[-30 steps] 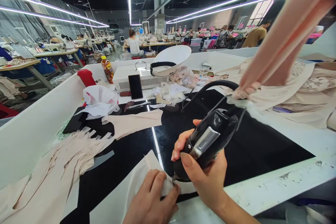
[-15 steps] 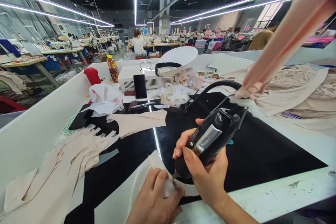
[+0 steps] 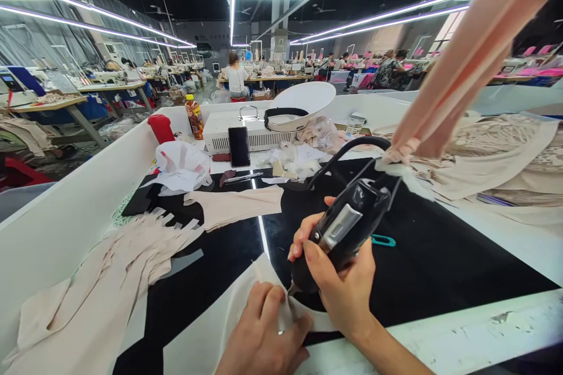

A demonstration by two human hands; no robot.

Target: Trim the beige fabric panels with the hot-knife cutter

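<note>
My right hand (image 3: 343, 287) is wrapped round a black corded power tool (image 3: 347, 225) with a silver panel on its side. The tool leans, and its small metal tip points down at a pale fabric piece (image 3: 211, 322) on the black board (image 3: 417, 258). Close to that tip, my left hand (image 3: 266, 328) has its fingers bent and pinched on the fabric's edge. A bit of something shiny shows between thumb and fingers; what it is I cannot make out. A pink cloth strip (image 3: 466, 70) hangs from above, tied at the tool's cord end.
Beige fabric pieces (image 3: 101, 281) lie heaped at left, and another beige piece (image 3: 241, 205) lies further back. A teal tool (image 3: 383, 240) is right of the power tool. Behind stand a phone (image 3: 238, 146), a white box (image 3: 220, 129) and a bottle (image 3: 194, 117). More fabric (image 3: 497, 140) is piled at right.
The camera view has shifted slightly. The power tool and my right hand have moved a little left, uncovering more of the teal tool. Both hands keep their grip.
</note>
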